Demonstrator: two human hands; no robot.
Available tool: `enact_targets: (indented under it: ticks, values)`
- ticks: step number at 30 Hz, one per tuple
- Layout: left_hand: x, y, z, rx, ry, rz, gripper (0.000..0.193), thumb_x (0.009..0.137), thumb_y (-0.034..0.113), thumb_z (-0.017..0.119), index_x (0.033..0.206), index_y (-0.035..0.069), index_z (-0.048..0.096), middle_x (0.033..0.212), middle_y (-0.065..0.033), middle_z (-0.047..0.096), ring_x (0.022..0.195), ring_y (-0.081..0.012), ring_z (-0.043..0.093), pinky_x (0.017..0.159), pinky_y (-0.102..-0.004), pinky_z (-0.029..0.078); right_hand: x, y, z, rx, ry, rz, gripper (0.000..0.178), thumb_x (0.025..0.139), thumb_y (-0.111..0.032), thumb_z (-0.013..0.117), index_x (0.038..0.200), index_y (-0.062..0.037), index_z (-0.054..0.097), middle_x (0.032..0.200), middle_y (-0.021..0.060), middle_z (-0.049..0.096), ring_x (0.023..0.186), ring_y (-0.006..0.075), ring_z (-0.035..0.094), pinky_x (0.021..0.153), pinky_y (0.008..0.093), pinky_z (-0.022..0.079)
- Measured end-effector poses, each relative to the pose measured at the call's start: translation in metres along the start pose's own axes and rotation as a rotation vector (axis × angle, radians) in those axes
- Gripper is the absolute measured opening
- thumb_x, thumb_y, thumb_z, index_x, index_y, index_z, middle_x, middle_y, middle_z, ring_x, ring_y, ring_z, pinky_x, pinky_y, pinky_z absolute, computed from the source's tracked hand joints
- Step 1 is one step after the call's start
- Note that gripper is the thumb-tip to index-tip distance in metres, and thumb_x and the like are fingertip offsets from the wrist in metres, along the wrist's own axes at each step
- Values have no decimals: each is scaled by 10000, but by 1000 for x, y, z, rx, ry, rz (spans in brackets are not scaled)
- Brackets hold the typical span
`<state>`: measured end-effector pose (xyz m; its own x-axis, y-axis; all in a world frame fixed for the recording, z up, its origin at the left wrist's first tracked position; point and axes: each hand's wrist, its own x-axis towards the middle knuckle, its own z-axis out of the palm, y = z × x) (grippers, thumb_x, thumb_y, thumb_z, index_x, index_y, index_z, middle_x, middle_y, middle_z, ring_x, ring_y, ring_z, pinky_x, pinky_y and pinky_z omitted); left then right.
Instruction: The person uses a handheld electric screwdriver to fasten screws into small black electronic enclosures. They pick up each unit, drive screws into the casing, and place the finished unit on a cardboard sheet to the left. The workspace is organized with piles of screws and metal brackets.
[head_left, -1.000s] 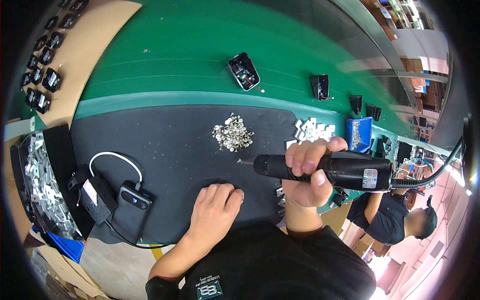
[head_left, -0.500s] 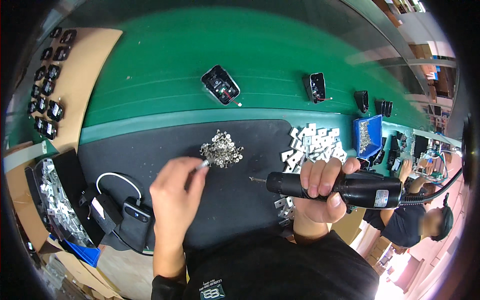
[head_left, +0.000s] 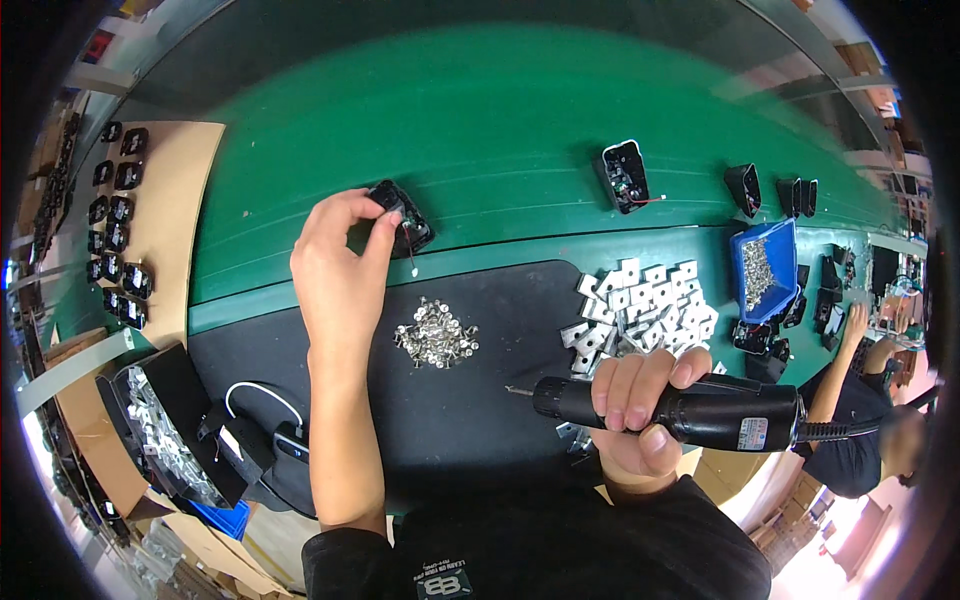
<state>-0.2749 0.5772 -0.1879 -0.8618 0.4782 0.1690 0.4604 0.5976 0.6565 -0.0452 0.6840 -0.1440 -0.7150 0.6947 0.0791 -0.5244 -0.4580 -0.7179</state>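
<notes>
My left hand [head_left: 345, 235] reaches over the green belt and pinches the left side of a black plastic housing [head_left: 412, 228] between thumb and fingers. A short lead with a white connector [head_left: 414, 271] hangs from the housing's near end. Whether a small part is also between the fingertips is hidden. My right hand [head_left: 640, 405] is wrapped round a black electric screwdriver [head_left: 735, 412], held level with its bit [head_left: 520, 390] pointing left over the black mat. Below and right of my left hand lies a heap of silver screws [head_left: 437, 333].
White square-holed metal pieces [head_left: 645, 305] are piled right of the mat [head_left: 480, 290]. A blue bin [head_left: 765, 270] holds small metal parts. More black housings [head_left: 625, 178] stand along the belt. A cardboard sheet [head_left: 180, 200] carries several black units at left. A co-worker [head_left: 850, 440] sits at right.
My left hand has left the screw heap and moved up to the housing, closing on it. The small silver piece it pinched is out of sight. The view has tilted; the screwdriver stays in my right hand.
</notes>
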Motion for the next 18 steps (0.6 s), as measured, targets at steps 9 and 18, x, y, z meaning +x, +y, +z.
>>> enact_targets:
  ticks: [9, 18]
  values:
    - [9, 3, -1, 11, -72, 63, 316, 768, 90, 699, 1054, 20, 586, 912, -149, 637, 747, -268, 616, 673, -363, 485, -1, 1, 8, -68, -6, -48, 421, 767, -124, 672, 1067, -116, 377, 708, 3, 474, 576, 115, 455, 587, 285, 397]
    - [1, -1, -9, 105, -51, 116, 241, 771, 97, 701, 993, 49, 620, 1017, -117, 617, 830, -245, 640, 710, -350, 507, -6, 0, 9, -108, -13, -2, 436, 780, -167, 689, 1069, -115, 367, 707, 3, 461, 591, 125, 455, 597, 288, 388]
